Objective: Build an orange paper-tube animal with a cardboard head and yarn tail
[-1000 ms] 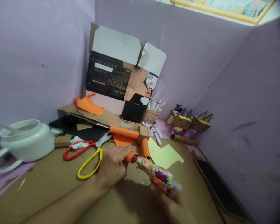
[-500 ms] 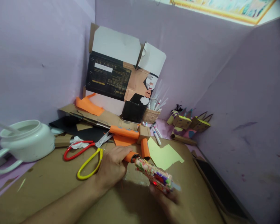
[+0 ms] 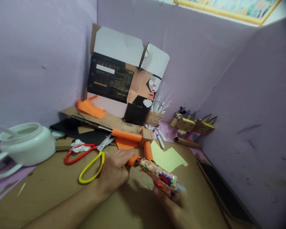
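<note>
Near the middle of the table, my left hand [image 3: 116, 168] is closed round a short orange paper tube [image 3: 134, 160], its open end turned to the right. My right hand [image 3: 173, 203] grips a glue gun [image 3: 158, 176] wrapped in flowery paper, with a small red light lit on its side and a glue stick poking out of its back. The gun's front end is at the tube's open end; whether they touch I cannot tell. Another orange tube [image 3: 148, 150] stands just behind, beside a small cardboard block [image 3: 147, 135]. A longer orange roll [image 3: 126, 135] lies left of the block.
Scissors [image 3: 101, 147] with red and yellow handles lie left of my left hand. A white pot [image 3: 28, 146] stands at the far left. Yellow paper [image 3: 169, 159], markers [image 3: 160, 140] and a dark flat object [image 3: 225, 187] are to the right. A flattened box [image 3: 114, 79] leans behind.
The glue gun in my right hand has shifted slightly to the right along the tube's end. My left hand stays nearly still on the orange tube.
</note>
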The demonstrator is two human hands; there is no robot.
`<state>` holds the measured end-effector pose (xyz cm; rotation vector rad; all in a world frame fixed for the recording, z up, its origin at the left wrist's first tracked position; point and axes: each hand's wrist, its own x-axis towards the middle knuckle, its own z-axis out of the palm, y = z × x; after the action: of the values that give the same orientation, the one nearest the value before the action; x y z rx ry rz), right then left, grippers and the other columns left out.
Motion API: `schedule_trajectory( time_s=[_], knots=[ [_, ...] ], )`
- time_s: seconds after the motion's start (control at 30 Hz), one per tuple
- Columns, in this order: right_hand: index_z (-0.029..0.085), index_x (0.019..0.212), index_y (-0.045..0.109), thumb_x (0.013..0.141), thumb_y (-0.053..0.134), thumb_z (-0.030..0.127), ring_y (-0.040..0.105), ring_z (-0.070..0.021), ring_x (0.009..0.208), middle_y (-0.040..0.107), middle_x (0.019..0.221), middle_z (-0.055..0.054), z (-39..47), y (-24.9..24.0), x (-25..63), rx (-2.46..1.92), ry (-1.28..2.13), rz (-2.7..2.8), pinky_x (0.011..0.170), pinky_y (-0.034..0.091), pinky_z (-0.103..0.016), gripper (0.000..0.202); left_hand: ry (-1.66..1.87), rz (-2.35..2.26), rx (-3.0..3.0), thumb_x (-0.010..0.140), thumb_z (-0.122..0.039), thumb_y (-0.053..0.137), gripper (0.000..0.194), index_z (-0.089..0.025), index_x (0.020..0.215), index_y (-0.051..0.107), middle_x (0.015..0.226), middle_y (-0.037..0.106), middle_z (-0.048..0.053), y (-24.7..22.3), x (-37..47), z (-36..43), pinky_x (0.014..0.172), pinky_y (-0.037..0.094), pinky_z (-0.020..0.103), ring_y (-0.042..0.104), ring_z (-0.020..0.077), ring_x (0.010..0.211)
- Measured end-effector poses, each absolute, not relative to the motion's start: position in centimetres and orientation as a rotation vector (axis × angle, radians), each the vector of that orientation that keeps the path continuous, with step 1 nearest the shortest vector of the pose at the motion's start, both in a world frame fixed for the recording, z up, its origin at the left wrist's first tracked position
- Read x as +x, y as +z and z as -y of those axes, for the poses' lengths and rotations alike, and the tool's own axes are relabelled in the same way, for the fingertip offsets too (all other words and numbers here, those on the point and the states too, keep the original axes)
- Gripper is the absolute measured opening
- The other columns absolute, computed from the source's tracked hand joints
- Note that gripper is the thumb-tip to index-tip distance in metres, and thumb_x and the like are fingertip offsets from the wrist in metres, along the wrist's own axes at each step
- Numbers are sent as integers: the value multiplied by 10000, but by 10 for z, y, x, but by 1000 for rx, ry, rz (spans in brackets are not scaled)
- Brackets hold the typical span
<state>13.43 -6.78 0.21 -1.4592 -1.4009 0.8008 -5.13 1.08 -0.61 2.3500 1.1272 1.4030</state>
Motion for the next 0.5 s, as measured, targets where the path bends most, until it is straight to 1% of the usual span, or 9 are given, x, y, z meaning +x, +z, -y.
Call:
schedule_trajectory(
  time_s=[0.1,0.17,0.27,0.37,0.43,0.5],
  knots=[
    [199,814,709,714,609,471,618,-223,623,666,635,-42,67,4,134,-1439,771,1437,575,513,-276,307,1383,-1129,2337,730,-35,463,312,-170,942,649,841,691,61,-6,-51,-10,701,505,317,630,192,785],
    [193,760,702,713,611,460,603,-215,607,652,617,-37,67,3,134,-1434,755,1452,557,498,-267,287,1377,-1134,2328,732,-42,478,302,-176,942,648,841,689,56,-5,-52,-10,698,498,311,628,193,787],
    [179,784,699,714,611,443,591,-208,606,657,644,-39,66,-1,136,-1459,743,1421,533,475,-257,287,1343,-1174,2313,761,-84,502,243,-182,930,647,825,687,49,-4,-52,-9,685,487,303,627,194,779],
    [168,802,689,720,609,417,585,-201,620,663,679,-42,62,-3,141,-1445,745,1404,535,464,-254,273,1277,-1242,2265,785,-143,530,197,-212,935,638,846,693,31,-6,-52,-11,683,479,288,634,190,786],
    [163,775,678,718,615,397,576,-193,630,657,690,-45,59,-1,145,-1396,750,1421,551,459,-254,249,1245,-1309,2173,761,-160,570,225,-229,971,611,868,698,19,-9,-51,-13,677,481,280,645,190,788],
    [162,790,666,712,623,387,560,-174,608,651,703,-43,54,4,149,-1356,761,1382,541,446,-249,242,1213,-1389,2033,729,-181,608,256,-223,980,580,841,702,17,-12,-51,-14,643,488,281,656,196,748]
  ],
)
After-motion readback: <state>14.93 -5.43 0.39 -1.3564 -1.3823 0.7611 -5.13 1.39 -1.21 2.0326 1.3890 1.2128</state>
